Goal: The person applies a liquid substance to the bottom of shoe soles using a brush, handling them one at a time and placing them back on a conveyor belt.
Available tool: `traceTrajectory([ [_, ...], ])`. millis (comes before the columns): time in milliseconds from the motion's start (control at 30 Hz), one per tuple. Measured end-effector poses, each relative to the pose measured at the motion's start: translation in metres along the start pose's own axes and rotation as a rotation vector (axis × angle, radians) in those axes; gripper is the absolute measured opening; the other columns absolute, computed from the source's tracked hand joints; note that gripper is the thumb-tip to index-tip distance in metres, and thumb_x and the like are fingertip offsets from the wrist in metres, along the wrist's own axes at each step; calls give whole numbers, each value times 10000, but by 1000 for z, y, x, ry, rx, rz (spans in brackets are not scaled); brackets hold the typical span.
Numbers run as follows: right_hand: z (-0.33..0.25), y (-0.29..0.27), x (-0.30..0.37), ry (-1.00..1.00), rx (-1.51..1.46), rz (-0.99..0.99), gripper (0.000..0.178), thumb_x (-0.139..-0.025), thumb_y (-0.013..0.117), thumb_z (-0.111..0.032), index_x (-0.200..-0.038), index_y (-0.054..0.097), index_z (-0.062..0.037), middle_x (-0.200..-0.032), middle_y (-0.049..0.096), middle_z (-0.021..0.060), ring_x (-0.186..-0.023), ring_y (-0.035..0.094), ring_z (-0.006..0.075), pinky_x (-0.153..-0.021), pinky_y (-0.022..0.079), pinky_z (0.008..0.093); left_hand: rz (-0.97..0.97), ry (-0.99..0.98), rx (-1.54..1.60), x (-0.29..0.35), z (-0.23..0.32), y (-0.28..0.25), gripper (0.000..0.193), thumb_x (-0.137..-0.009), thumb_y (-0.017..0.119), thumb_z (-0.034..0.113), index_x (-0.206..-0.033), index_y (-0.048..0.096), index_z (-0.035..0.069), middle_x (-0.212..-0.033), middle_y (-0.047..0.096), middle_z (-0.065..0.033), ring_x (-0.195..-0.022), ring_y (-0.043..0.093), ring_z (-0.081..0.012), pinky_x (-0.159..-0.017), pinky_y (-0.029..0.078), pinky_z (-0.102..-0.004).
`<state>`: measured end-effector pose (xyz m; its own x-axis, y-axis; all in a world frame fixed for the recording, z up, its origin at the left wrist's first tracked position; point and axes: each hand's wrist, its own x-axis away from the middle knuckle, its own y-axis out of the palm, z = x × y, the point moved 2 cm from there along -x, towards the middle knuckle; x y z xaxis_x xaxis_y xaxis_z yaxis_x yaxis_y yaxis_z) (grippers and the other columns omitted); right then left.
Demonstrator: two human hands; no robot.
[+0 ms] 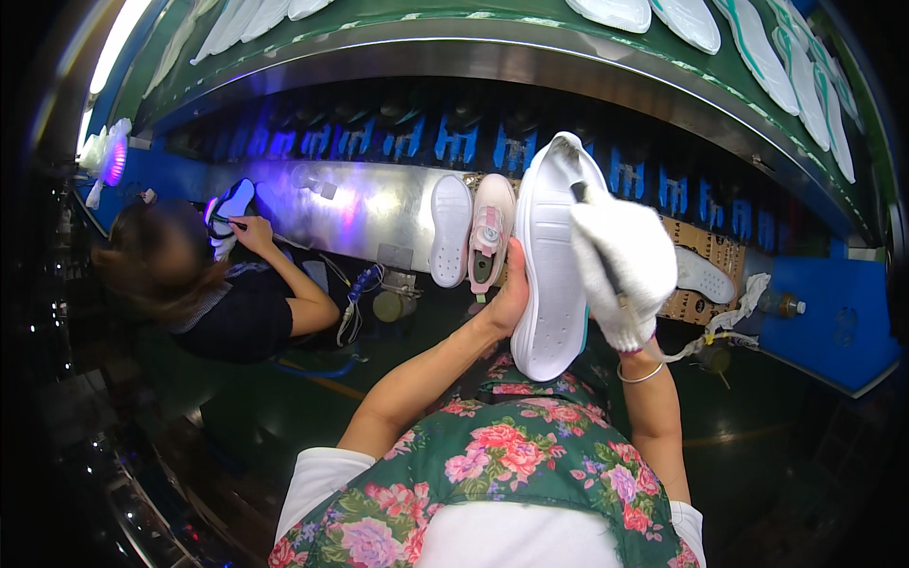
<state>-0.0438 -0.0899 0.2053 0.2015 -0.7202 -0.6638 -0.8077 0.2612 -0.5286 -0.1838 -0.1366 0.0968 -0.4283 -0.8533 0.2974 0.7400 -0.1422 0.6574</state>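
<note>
My bare left hand (509,292) grips a large white shoe sole (549,256) by its left side, fingers hidden behind it. The sole stands lengthwise in front of me, its hollow inner face toward me, with a teal patch on its lower right edge. My right hand (623,260), in a white knitted glove, is closed around a slim dark-handled tool that looks like a brush (579,192). Its dark tip is at the sole's upper right inner rim; contact is unclear. Left of the sole, a pink shoe upper (491,227) and another white sole (451,230) lie side by side on the metal bench.
The metal bench (379,204) runs across, with blue clamps (402,137) behind it. White soles (688,24) lie on the green belt above. At right are another sole (703,275), cardboard, and a bottle (781,304). At left a co-worker (237,312) handles a shoe under purple light.
</note>
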Motion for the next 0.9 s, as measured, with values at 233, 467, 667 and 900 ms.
traceTrajectory([
  [233,0,-5,10,302,-378,-46,196,-790,802,-3,-984,785,-26,-963,768,116,-840,735,236,-765,575,327,-29,28,227,-5,-1,-9,1049,-920,96,859,-1558,321,58,-1304,618,-186,-1060,672,-314,-912,577,-446],
  [467,-12,11,13,-3,-170,-169,257,-754,791,-11,-1004,786,-72,-946,754,122,-831,726,299,-753,571,366,13,-11,69,-9,7,-29,1061,-908,132,879,-1592,291,84,-1549,453,-145,-1427,464,-283,-1181,407,-467],
  [667,4,5,15,185,-350,-135,222,-797,774,-39,-1016,790,-70,-997,766,124,-857,732,278,-760,580,359,-74,123,209,-14,22,-31,1073,-896,100,895,-1616,245,112,-1547,451,-155,-1415,475,-305,-1171,421,-473],
  [900,-7,13,24,51,-437,-245,340,-730,826,-11,-1054,786,-108,-1006,765,109,-886,735,286,-795,575,373,-129,128,390,-20,11,-76,1151,-839,252,951,-1603,250,91,-1503,491,-165,-1320,557,-300,-1091,504,-476],
])
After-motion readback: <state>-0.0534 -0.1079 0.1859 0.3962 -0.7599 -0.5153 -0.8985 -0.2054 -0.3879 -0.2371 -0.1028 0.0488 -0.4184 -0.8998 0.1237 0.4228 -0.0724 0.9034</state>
